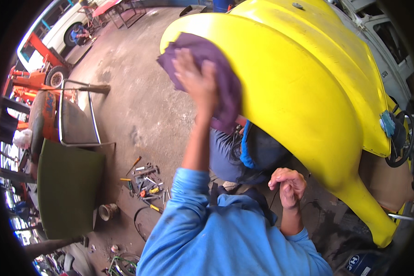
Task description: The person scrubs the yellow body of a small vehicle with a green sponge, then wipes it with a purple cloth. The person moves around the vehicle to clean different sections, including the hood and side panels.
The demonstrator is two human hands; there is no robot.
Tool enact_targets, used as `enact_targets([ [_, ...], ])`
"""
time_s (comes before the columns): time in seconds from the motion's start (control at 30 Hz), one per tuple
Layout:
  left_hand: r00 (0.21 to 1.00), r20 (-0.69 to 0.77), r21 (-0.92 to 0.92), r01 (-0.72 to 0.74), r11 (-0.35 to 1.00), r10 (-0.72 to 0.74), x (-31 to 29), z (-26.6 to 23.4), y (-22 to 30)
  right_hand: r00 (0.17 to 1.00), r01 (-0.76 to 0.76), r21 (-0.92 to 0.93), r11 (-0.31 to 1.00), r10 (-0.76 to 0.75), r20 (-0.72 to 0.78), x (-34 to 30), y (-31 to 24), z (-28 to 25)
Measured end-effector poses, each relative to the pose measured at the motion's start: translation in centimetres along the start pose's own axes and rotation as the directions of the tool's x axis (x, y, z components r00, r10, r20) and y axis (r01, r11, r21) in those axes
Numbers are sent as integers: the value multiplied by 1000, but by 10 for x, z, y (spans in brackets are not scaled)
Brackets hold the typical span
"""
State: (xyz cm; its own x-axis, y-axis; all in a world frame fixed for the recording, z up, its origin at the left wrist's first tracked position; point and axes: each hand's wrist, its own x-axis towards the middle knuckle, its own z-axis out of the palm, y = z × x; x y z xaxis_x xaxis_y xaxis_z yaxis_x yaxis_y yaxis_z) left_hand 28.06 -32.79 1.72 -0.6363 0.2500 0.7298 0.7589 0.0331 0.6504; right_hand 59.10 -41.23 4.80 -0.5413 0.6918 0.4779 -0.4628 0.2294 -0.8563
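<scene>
A crumpled purple cloth (225,92) lies over the front edge of a yellow car fender (290,87). My left hand (195,80) is laid flat on the cloth with its fingers stretched out, slightly blurred. Lower down, my right hand (288,186) is raised beside the fender's curved inner edge, apart from it. Its fingers are loosely bent, and I see nothing in them. Between my arms, below the fender, there is a leg in dark blue trousers (225,156), with a bright blue strip of cloth (247,149) hanging beside it.
Scattered hand tools (147,181) lie on the concrete floor to the left. Past them stand a dark green panel (69,188), a metal-framed chair (80,117) and orange machinery (46,69). Far back, a person (79,35) crouches by a white vehicle (55,27). A steering wheel (402,138) shows right.
</scene>
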Motion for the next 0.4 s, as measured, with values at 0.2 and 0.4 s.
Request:
enact_targets([
  [0.2,952,162,-9,-263,965,261,-31,-21,98,987,78,-170,982,-51,155,14,-4,1],
  [0.4,919,330,-156,-172,973,215,101,-4,-23,975,34,-153,988,-66,-211,-38,-17,-35],
])
